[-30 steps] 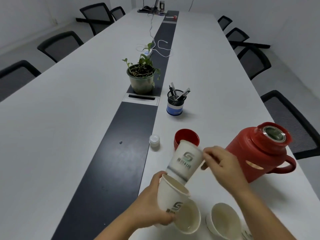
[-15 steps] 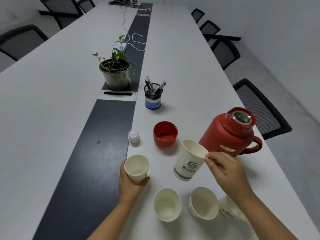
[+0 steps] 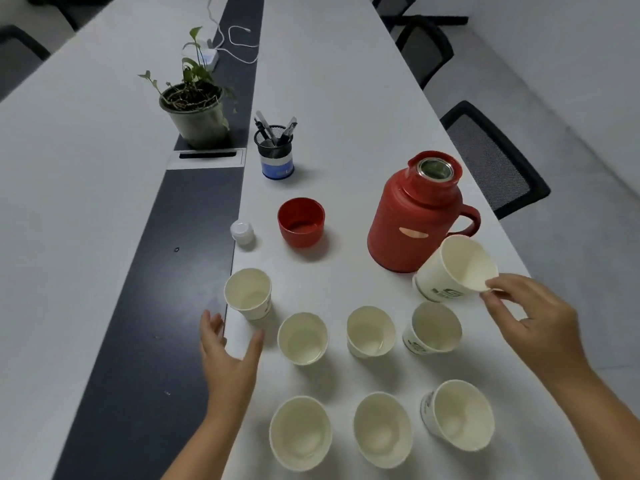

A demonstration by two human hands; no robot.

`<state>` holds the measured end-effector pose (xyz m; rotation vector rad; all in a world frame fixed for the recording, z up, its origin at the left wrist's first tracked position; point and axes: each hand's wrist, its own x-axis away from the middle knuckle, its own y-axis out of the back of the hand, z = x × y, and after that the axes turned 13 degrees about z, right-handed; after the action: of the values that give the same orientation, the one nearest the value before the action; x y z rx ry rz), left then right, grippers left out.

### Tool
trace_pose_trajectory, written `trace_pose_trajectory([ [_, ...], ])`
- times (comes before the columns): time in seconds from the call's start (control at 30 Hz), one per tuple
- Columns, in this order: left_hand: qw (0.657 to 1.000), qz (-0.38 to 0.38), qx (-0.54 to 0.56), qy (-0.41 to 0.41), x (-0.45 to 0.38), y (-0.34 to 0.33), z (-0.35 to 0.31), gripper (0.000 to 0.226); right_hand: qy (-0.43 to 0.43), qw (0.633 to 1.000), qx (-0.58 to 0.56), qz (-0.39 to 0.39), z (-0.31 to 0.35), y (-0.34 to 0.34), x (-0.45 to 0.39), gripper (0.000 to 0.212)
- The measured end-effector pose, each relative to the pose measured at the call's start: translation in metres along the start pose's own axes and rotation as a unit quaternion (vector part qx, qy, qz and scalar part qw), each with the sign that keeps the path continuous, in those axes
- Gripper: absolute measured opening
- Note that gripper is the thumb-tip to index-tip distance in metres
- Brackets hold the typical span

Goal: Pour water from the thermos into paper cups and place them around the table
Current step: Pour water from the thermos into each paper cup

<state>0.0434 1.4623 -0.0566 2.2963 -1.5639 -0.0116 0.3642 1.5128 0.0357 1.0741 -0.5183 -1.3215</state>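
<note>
**Eight paper cups out, thermos uncapped, one cup pinched at the rim**

Hard to make out: printed logos on the cup walls, blurred past reading; contents of the cups, too pale to tell water from bare bottoms. Cut off by the frame: both forearms at the lower edge, chairs (image 3: 495, 157) along the right side, far end of the table.

Right hand (image 3: 530, 320) pinching the rim of a tilted paper cup (image 3: 453, 268), thumb and fingertips closed on the near lip, cup base low beside the red thermos (image 3: 415, 216) and possibly touching the table. Left hand (image 3: 228, 355) released, fingers spread and straight, hovering just short of the leftmost cup (image 3: 247, 292), grasping nothing.

Thermos upright near the right table edge, smooth red plastic, rounded shoulders, loop handle facing right, steel-lined mouth open on top. Red lid cup (image 3: 301, 221) standing mouth-up to its left; small white stopper (image 3: 241, 232) further left, near the dark strip.

Three cups in a middle row (image 3: 370, 332), three more in a near row (image 3: 381, 431), all thin white paper, tapered, mouth-up.

Black mesh pen holder (image 3: 275, 152) with blue base and pens; potted plant (image 3: 195, 112) in a greyish pot on the strip; white cable (image 3: 239, 43) beyond.

Long white matte table (image 3: 346, 98) with a dark centre strip (image 3: 166, 271); grey floor, pale walls.
</note>
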Motion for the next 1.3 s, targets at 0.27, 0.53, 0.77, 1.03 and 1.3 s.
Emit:
trace_pose_trajectory([
  [0.27,0.978,0.075,-0.13,-0.147,0.062,-0.068,-0.083,0.051,0.017,0.999,0.036,0.029,-0.096,0.014,0.038,0.068],
  [0.53,0.988,0.04,-0.117,-0.096,0.09,-0.178,-0.091,0.05,0.093,0.976,0.024,0.195,-0.155,0.0,0.041,0.028],
  [0.77,0.99,-0.014,-0.127,-0.053,0.084,-0.224,-0.096,0.053,0.141,0.939,0.003,0.312,-0.181,0.026,0.022,0.038],
  [1.03,0.992,-0.018,-0.12,-0.024,0.01,-0.241,-0.122,0.076,0.06,0.952,-0.174,0.246,-0.201,0.029,-0.06,0.032],
  [1.3,0.983,0.103,-0.143,-0.039,-0.068,-0.236,-0.134,0.103,0.003,0.881,-0.309,0.357,-0.171,-0.031,-0.153,0.028],
])
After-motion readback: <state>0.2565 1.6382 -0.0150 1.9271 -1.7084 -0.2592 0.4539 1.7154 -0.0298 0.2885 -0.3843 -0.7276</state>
